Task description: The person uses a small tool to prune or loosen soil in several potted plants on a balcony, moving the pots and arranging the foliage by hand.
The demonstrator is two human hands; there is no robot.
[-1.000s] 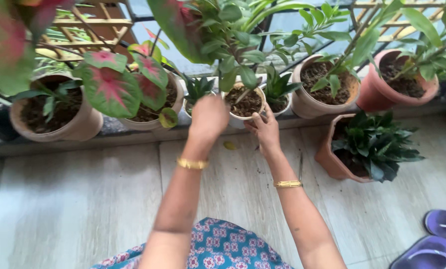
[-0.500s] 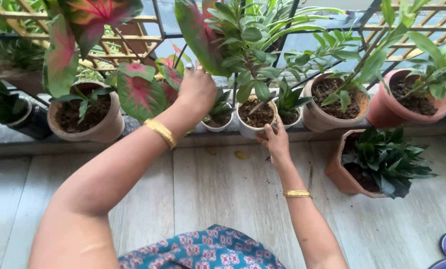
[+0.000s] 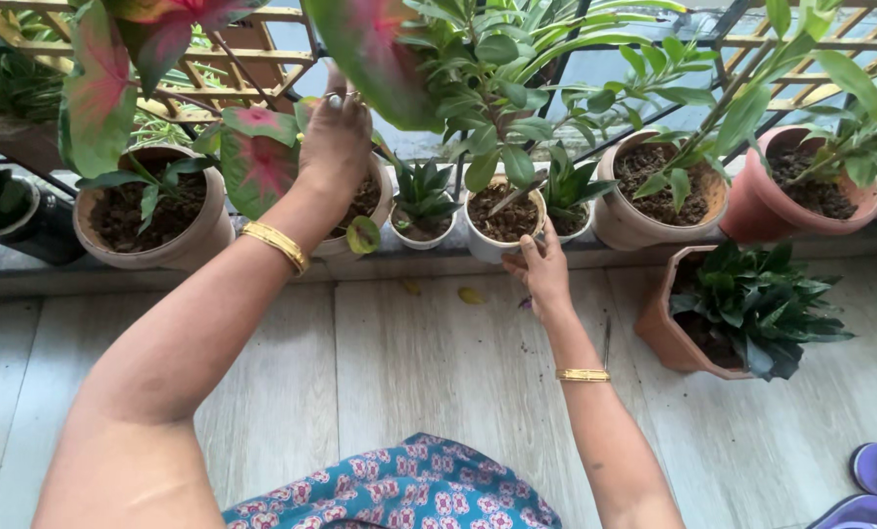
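Right hand (image 3: 541, 269) curled loosely against rim of small white pot (image 3: 502, 227) on ledge, not clamped; left hand (image 3: 336, 137) raised among pink-green caladium leaves (image 3: 252, 162), grip hidden, hold impossible to tell. Risk judged: pot tipped off ledge, stems snapped by pulling.

Pale grey plank-look floor tiles (image 3: 438, 362), scattered with a couple of fallen yellow leaves (image 3: 471, 294). Along the far edge, a low raised ledge (image 3: 262, 269) carrying a row of terracotta pots. Behind, a dark metal railing (image 3: 576, 39) with yellow wooden lattice (image 3: 252, 59). Purple sandals (image 3: 875, 470) at the lower right corner. Soft, even daylight throughout, without hard shadows.
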